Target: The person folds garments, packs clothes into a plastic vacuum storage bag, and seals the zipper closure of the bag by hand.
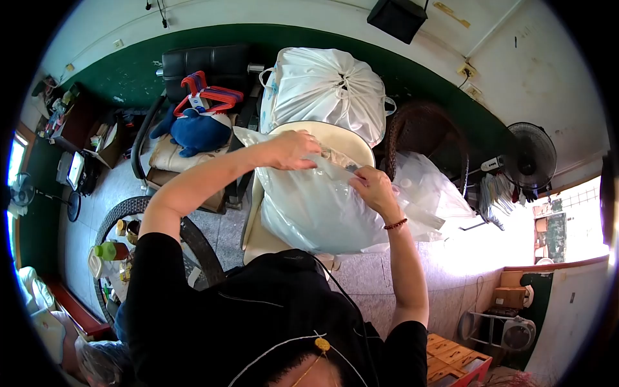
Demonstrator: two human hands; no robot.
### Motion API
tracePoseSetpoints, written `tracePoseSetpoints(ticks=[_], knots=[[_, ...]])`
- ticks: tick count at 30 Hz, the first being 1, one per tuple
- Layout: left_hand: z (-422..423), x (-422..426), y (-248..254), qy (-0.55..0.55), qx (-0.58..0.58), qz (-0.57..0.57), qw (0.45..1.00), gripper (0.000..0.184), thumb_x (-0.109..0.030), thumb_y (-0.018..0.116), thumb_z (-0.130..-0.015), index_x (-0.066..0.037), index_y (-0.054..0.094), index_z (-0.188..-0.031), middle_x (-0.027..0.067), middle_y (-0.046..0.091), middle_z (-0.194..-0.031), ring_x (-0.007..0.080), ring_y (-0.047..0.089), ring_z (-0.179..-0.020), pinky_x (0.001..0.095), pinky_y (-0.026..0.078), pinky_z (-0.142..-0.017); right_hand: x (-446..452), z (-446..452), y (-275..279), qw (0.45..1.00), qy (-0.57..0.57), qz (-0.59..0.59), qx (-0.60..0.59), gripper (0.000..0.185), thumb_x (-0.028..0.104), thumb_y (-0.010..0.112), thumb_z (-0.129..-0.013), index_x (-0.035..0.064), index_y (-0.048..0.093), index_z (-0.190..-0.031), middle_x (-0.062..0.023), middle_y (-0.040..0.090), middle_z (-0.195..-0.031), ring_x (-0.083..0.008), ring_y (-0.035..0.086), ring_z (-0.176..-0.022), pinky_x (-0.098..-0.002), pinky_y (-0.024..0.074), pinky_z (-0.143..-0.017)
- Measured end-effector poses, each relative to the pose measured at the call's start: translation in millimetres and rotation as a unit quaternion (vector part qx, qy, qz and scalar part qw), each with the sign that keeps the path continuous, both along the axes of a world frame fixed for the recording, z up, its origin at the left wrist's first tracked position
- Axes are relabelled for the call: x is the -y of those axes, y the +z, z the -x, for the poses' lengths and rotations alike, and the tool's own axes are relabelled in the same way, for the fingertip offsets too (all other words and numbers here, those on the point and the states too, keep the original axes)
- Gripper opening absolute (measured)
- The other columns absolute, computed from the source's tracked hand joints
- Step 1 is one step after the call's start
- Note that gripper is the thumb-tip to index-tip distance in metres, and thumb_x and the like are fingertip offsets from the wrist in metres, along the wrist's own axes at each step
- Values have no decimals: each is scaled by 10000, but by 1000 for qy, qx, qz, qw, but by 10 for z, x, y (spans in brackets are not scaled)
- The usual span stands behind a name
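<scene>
A large white translucent plastic bag (309,209), bulging with contents, rests on a cream chair (261,238) in front of my body. My left hand (295,149) is at the bag's upper edge, fingers curled over the plastic. On the right side of the opening, my right hand (375,192) pinches the rim between thumb and fingers. Between both hands the mouth of the bag is partly spread, and something pale and patterned shows inside, too small to name. The cream chair back (329,132) rises just behind the bag.
Behind the chair stands a white drawstring bag (322,90). To the left, a black armchair (206,64) holds a blue plush toy (196,132) and red hangers (216,97). On the right are a wicker chair (429,119), another plastic bag (429,187) and a fan (530,156).
</scene>
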State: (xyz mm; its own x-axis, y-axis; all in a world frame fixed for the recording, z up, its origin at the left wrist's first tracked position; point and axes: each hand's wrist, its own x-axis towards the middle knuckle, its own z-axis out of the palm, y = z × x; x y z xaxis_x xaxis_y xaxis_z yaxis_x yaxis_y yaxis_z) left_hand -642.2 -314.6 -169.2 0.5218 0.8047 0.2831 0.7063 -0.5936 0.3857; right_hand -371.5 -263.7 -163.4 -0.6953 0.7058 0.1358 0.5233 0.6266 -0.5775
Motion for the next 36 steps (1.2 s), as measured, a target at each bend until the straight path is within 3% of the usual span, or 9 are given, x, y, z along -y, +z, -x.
tracePoseSetpoints(ticks=[3,4,10,15,20,22,26,31,36], knots=[[-385,-94,60,-3,-29,66,997,284,-264,632,-790,-38,632,-960,134,621,-964,323,572,-873,411,452,-784,-31,-12,-120,999,-5,-10,-34,200,201,615,-755,27,642,-850,-150,619,-772,-317,602,-711,-382,465,-633],[-437,-138,31,-1,8,89,996,186,-202,622,-783,-38,646,-868,150,626,-869,319,586,-815,395,459,-730,-27,-6,-172,997,-8,-25,-67,200,174,649,-734,-8,626,-813,-145,606,-740,-301,592,-656,-358,462,-602],[-466,-269,-106,38,57,212,975,114,-117,598,-747,-6,624,-756,167,595,-714,337,596,-741,388,452,-652,-5,88,-423,991,-36,-87,-93,153,164,623,-722,11,616,-731,-153,595,-667,-316,590,-612,-390,461,-574],[-535,-207,11,44,19,157,987,135,-129,602,-739,-21,640,-810,173,614,-774,340,597,-765,404,458,-680,-41,-14,-323,991,-37,-68,-109,176,195,624,-734,19,624,-736,-154,607,-702,-315,596,-640,-388,462,-595],[-557,-134,-3,49,44,71,995,152,-123,621,-730,-7,609,-828,153,595,-778,331,571,-773,405,437,-709,-49,-265,-50,999,-24,-26,-11,209,216,617,-771,7,628,-768,-143,622,-792,-323,600,-710,-387,465,-658],[-602,-137,71,65,22,120,990,166,-98,581,-737,4,643,-853,187,627,-919,353,576,-902,421,446,-789,-90,-313,-161,999,-11,-34,-37,200,200,608,-778,1,618,-775,-145,618,-782,-328,598,-706,-393,464,-654],[-686,-158,80,75,16,164,984,152,-73,568,-734,3,641,-843,186,631,-867,353,588,-856,419,453,-760,-103,-293,-329,992,-9,-94,-86,159,157,586,-794,-2,589,-789,-155,605,-753,-344,593,-700,-405,458,-632],[-692,-144,-147,107,73,129,983,118,-62,567,-738,3,632,-811,184,624,-752,347,600,-752,402,456,-686,-116,-254,-479,994,-26,-64,-82,154,150,583,-793,-2,576,-777,-168,607,-732,-344,593,-686,-404,459,-621],[-601,-176,-90,74,54,136,987,113,-73,583,-745,-9,634,-823,172,629,-771,339,599,-756,399,454,-687,-170,-294,-426,997,-28,-23,-73,172,166,601,-780,-6,601,-781,-164,614,-720,-310,598,-654,-375,467,-602]])
